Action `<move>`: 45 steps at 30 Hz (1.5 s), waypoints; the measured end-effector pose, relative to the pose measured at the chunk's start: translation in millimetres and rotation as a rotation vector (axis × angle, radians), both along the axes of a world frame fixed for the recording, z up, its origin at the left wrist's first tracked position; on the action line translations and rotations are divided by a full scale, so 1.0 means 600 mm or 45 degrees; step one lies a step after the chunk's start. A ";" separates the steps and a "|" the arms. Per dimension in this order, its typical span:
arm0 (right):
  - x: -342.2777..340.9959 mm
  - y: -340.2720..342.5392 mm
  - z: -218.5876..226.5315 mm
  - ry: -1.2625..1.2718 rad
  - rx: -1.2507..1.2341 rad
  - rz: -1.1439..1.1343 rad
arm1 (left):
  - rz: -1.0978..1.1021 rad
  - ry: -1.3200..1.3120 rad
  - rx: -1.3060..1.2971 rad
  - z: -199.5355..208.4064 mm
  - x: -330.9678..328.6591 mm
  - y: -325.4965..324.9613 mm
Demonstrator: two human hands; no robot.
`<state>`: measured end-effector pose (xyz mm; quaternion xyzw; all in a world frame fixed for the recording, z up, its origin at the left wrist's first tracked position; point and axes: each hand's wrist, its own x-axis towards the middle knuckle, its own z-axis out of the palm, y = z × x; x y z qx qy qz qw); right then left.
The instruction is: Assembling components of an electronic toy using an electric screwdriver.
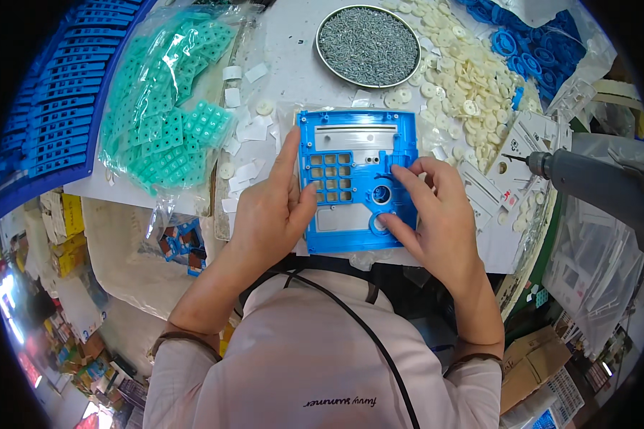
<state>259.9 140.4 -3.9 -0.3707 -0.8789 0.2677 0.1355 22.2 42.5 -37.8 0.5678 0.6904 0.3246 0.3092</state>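
A blue plastic panel [365,243] lies on the work table in front of me, with a grid of square holes at its left and a long slot across its top. My left hand [268,207] grips the panel's left edge, its index finger stretched along the side and its thumb over the rim. My right hand [440,214] works at the panel's right side. Its thumb presses by a small blue ring [378,224] low on the panel; its index fingertip touches the raised blue parts above. Between them sits a round opening [381,194]. The other right fingers curl at the panel's edge.
A round metal dish [368,46] of screws stands behind the panel. Cream discs [472,93] and blue wheels [544,53] are heaped at the back right. Bagged green keys [168,107] lie left beside blue panels [54,93]. An electric screwdriver [587,175] juts in from the right.
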 end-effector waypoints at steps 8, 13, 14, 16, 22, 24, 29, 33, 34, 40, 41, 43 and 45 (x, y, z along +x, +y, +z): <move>-0.014 0.013 -0.004 -0.011 0.054 0.040 | -0.018 0.039 -0.019 0.002 -0.021 0.025; -0.004 0.014 -0.023 -0.034 0.088 0.076 | -0.075 0.051 -0.098 -0.001 -0.019 0.013; -0.005 0.012 -0.027 -0.024 0.066 0.077 | -0.050 0.050 -0.129 0.003 -0.016 0.011; 0.014 0.011 -0.024 0.021 0.063 0.063 | -0.012 0.158 0.073 0.004 -0.015 0.013; 0.134 0.011 0.005 -0.293 0.117 -0.069 | -0.466 0.205 0.179 0.021 0.007 -0.041; 0.154 0.016 0.004 -0.484 0.040 -0.091 | -0.620 0.304 0.178 0.015 0.021 -0.048; 0.173 0.038 0.005 -0.633 0.088 -0.002 | -0.702 0.359 0.299 -0.015 -0.004 -0.038; 0.229 0.070 0.000 -0.611 0.079 -0.021 | -0.684 0.325 0.305 -0.016 -0.011 -0.037; 0.234 0.075 0.001 -0.613 0.089 -0.037 | -0.677 0.307 0.308 -0.017 -0.009 -0.038; 0.200 0.059 0.017 -0.417 0.358 -0.136 | -0.660 0.279 0.253 0.009 -0.008 -0.034; 0.188 0.052 0.013 -0.319 0.349 -0.145 | -0.644 0.280 0.268 0.010 -0.005 -0.035; 0.164 0.042 0.007 -0.132 0.343 -0.171 | -0.618 0.276 0.314 0.013 0.002 -0.031; 0.127 0.057 -0.003 -0.152 0.379 -0.162 | -0.612 0.257 0.335 0.013 0.009 -0.020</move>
